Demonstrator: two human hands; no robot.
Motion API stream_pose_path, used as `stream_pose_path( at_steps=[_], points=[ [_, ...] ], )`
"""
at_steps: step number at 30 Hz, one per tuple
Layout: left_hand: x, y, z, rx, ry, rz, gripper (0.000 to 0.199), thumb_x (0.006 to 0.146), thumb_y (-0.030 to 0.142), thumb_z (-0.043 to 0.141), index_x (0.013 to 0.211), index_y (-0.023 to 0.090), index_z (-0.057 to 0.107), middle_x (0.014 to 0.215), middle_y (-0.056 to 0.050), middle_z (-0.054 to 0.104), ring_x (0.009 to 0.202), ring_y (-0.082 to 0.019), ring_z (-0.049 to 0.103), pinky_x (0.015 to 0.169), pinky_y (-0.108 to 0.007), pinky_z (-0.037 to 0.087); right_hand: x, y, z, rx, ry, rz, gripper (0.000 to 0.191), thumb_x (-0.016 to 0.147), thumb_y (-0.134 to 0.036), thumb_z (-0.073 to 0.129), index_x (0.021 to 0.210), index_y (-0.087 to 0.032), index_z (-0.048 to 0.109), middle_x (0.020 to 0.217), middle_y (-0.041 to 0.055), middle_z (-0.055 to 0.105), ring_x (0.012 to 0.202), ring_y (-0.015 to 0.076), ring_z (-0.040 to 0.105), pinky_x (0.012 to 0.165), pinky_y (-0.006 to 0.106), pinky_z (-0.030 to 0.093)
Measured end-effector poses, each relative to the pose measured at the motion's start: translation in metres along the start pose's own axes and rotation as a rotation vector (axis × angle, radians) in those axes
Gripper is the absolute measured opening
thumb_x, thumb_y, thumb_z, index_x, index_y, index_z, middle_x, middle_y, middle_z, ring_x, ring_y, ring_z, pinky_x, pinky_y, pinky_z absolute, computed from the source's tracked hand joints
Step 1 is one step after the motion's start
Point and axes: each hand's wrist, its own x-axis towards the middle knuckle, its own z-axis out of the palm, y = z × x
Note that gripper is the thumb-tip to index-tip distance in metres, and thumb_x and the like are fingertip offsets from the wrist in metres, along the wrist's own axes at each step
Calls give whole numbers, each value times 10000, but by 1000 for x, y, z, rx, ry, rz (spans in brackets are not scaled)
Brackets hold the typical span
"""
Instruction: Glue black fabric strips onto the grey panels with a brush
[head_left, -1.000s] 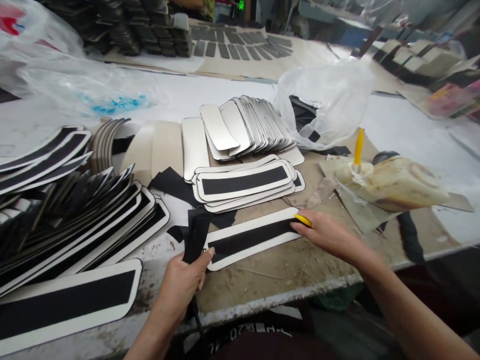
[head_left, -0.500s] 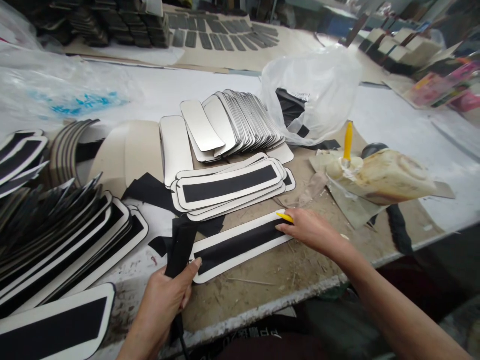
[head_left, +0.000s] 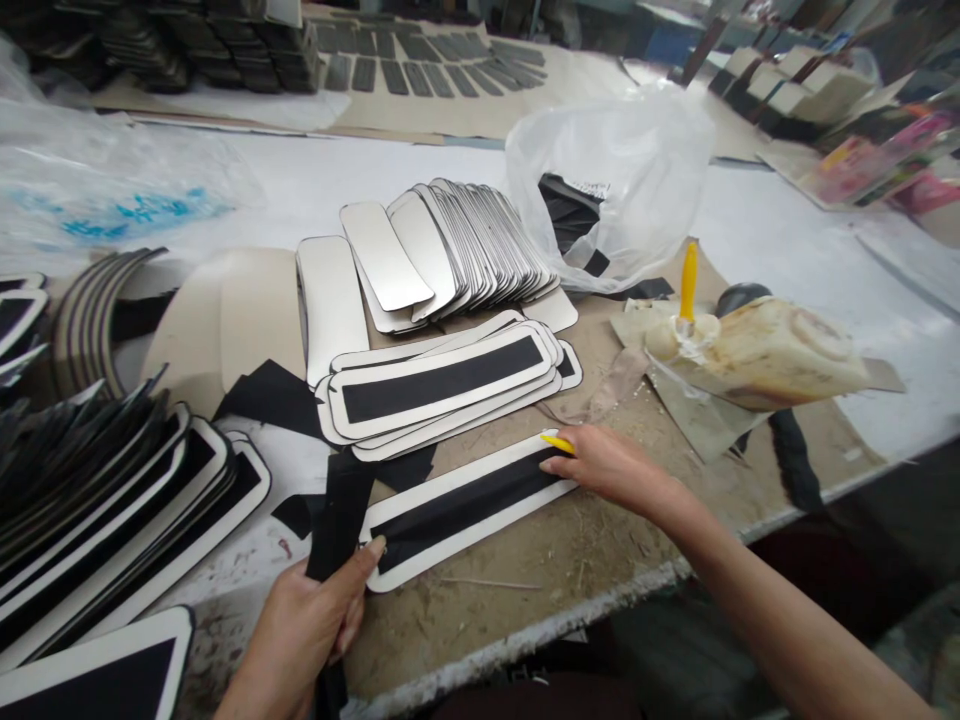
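Note:
A white, round-cornered panel (head_left: 480,541) with a black strip (head_left: 461,505) along its middle lies near the table's front edge. My left hand (head_left: 319,615) is closed round a black band (head_left: 337,515), its thumb resting on the panel's left end. At the right end is my right hand (head_left: 607,465), closed on a yellow tool (head_left: 558,444), its fingertips touching the black strip. Just behind lies a pile of similar panels (head_left: 442,385) with black centres.
White panels (head_left: 401,255) stand fanned behind the pile. Many black-centred panels (head_left: 135,530) fill the left side. A clear plastic bag (head_left: 645,190) holds black pieces. At the right, a yellow-handled brush (head_left: 688,285) stands in a stained container (head_left: 787,350).
The whole view has shifted, so the panels and my left hand appear further left and slightly lower. Both hands keep their places at the panel's ends.

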Motion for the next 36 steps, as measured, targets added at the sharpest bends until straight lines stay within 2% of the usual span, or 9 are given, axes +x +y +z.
stream_pose_path(
  at_steps=[7,12,18,21,24,29,32,36],
  points=[
    [0,3,-1,-2,-30,-14,535,673,568,580,344,229,330,292,25,307,343,-102,297,410,-251,232,4,5,2,21,-21,-33,255,830,-400,528,841,-165,625,833,68,660,737,178,599,597,236,353],
    [-1,3,1,-24,-30,-14,516,665,562,582,357,234,330,284,24,313,323,-97,287,394,-250,219,5,5,2,-10,-17,-29,270,823,-419,522,828,-167,619,844,84,660,747,195,605,608,249,367],
    [-2,2,2,-5,-10,24,503,684,538,577,366,237,329,283,28,301,329,-102,300,391,-251,221,-3,-4,-4,-109,69,73,349,785,-497,545,843,-165,636,853,131,662,825,288,613,651,326,386],
    [-2,4,3,8,25,30,491,641,553,585,358,241,332,270,27,294,320,-102,292,392,-254,219,-8,-2,-8,-121,110,119,368,766,-527,559,859,-182,644,850,115,670,821,287,617,639,320,380],
    [-3,5,4,-8,40,15,465,604,570,589,377,237,356,264,34,290,315,-100,289,389,-248,211,-12,13,-10,-22,144,108,334,775,-509,552,832,-192,639,794,85,668,756,246,611,591,283,349],
    [-1,0,4,-17,43,10,455,566,607,576,401,233,378,249,29,314,282,-99,283,371,-240,199,-20,38,-4,245,271,-41,401,862,-509,400,694,-184,566,642,31,597,608,173,537,546,257,321],
    [4,-5,6,-47,66,33,457,569,603,594,416,237,366,245,33,315,269,-98,274,348,-234,174,-23,35,3,423,251,-54,445,873,-521,347,619,-188,497,567,-3,515,549,147,476,517,251,306],
    [3,-5,6,-112,39,51,469,600,565,610,408,235,338,260,41,318,277,-84,271,345,-226,183,-26,21,9,525,240,-99,407,786,-507,504,556,-202,362,513,-48,362,491,101,346,482,238,258]
  ],
)
